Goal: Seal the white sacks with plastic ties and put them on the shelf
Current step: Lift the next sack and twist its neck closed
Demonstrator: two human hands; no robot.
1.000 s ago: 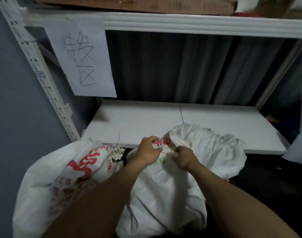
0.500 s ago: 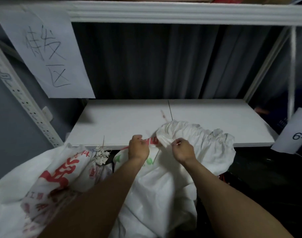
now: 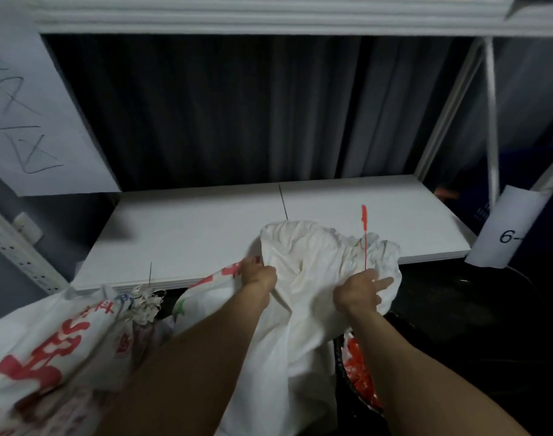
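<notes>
A white sack [image 3: 303, 297] with an open, crumpled mouth stands in front of the white shelf board [image 3: 187, 234]. My left hand [image 3: 258, 275] grips the sack's rim at its left side, by the red print. My right hand [image 3: 361, 292] holds the rim on the right and pinches a red plastic tie [image 3: 365, 237], which sticks straight up above it. A second white sack [image 3: 48, 357] with red lettering lies at the left, its neck [image 3: 146, 302] bunched and tied.
A paper sign [image 3: 39, 121] hangs on the left upright. A paper labelled "6-" [image 3: 508, 234] hangs at the right. Dark curtain fabric backs the shelf. A black bin with red ties [image 3: 360, 376] sits below my right forearm.
My hands have moved apart along the sack's rim, spreading it wider. The red tie now stands upright from my right hand. The view has shifted to the right and closer.
</notes>
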